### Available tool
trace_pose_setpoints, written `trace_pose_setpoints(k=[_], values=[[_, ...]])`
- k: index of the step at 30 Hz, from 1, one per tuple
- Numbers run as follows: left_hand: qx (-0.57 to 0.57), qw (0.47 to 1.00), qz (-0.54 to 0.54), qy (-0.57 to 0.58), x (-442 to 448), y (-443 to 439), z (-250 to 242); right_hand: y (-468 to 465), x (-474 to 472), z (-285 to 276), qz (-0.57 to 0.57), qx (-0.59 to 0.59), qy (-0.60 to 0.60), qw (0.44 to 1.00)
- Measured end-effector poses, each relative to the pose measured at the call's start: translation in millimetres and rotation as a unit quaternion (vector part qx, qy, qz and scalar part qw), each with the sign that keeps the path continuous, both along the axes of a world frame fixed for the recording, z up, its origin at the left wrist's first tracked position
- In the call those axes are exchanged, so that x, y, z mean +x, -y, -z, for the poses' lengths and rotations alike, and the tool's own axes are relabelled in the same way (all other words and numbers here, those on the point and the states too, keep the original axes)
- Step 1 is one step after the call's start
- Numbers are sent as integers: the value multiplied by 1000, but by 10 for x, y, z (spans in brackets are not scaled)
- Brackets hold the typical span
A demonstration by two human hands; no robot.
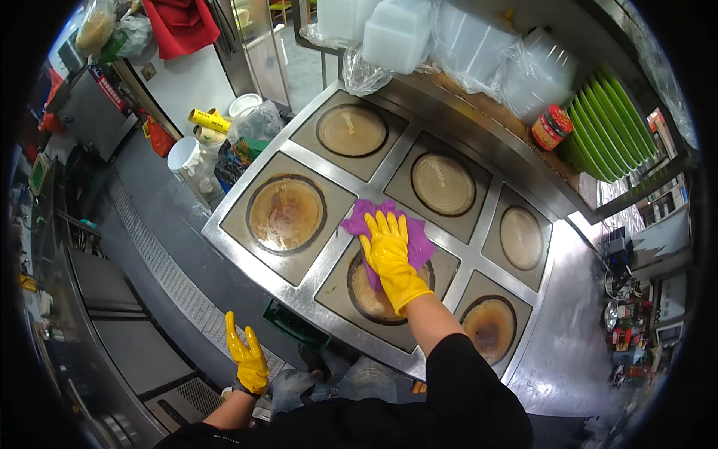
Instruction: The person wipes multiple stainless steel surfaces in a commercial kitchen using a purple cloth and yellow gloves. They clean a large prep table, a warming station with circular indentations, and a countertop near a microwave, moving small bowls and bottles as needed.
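Note:
My right hand (387, 258), in a yellow rubber glove, lies flat on a crumpled purple cloth (418, 233) and presses it down. Beneath the cloth is a multi-plate cooktop (328, 261) with a steel frame. The cloth spans the frame bar and part of the front middle plate, whose round cooking zone (387, 308) has a dark scorched ring. My left hand (248, 359), also in a yellow glove, is raised off the cooktop's front edge with fingers apart and nothing in it. To the left, another round zone (286, 213) is brown-stained and glossy.
A shelf behind the cooktop holds plastic containers (398, 36), a red-lidded jar (552, 128) and stacked green dishes (608, 126). A white bucket (185, 154) stands left of the cooktop. A steel counter (566, 337) adjoins on the right. Under the front edge is a green crate (296, 325).

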State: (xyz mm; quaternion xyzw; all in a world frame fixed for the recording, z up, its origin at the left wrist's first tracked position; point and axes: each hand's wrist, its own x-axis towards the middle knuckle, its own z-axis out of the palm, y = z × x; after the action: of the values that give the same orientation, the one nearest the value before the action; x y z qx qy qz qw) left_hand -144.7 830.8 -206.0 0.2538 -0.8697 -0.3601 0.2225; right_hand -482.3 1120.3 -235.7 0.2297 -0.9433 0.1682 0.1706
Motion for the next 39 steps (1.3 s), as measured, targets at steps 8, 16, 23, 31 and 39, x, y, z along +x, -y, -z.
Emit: trace_pose_setpoints(k=[8,16,23,31,39], values=[[-10,1000,3,-11,-734,85,-29,-1117,723,-408,-5,30,75,997],[-150,987,-11,53,-1826,718,505,-2140,11,38,497,117,149,847],[-205,976,-39,67,-1941,652,540,906,-1637,-127,177,103,88,975],[-291,953,39,76,-2081,763,434,2092,-939,346,-264,-100,11,959],[-289,949,105,71,-2128,782,276,-2609,-1417,-65,223,150,54,962]])
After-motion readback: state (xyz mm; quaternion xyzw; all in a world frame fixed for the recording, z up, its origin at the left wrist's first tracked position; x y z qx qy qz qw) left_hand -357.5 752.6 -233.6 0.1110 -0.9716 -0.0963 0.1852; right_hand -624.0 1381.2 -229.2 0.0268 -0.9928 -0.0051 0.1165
